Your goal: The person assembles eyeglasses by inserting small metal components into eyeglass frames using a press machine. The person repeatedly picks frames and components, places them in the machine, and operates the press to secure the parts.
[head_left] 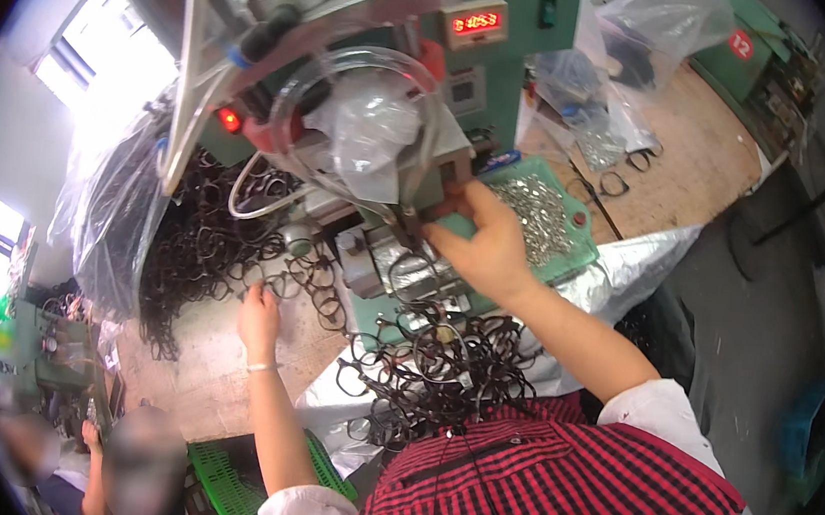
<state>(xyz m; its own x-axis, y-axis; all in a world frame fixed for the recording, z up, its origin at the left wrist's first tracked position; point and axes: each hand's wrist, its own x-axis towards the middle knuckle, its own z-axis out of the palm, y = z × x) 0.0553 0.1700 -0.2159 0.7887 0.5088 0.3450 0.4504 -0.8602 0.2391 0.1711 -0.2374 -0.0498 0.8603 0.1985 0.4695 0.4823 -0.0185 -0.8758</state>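
My right hand [486,245] is at the working head of a green press-like machine [516,42], thumb and fingers drawn together; what they hold is hidden. Just below those fingers, a dark eyeglass frame [411,273] lies on the metal fixture [363,264]. To the left, my left hand [259,322] has its fingers closed at the edge of a large heap of dark eyeglass frames [205,226], with the rim of an eyeglass frame [252,275] at the fingertips. Another pile of eyeglass frames [431,370] sits between my arms, against the checked apron.
A green tray [584,250] of small metal parts stands right of the machine. Loose eyeglass frames [613,184] and plastic bags [658,22] lie beyond it. Clear tubing [296,74] loops before the machine. A green basket [228,480] is at lower left; other people [93,470] sit beyond.
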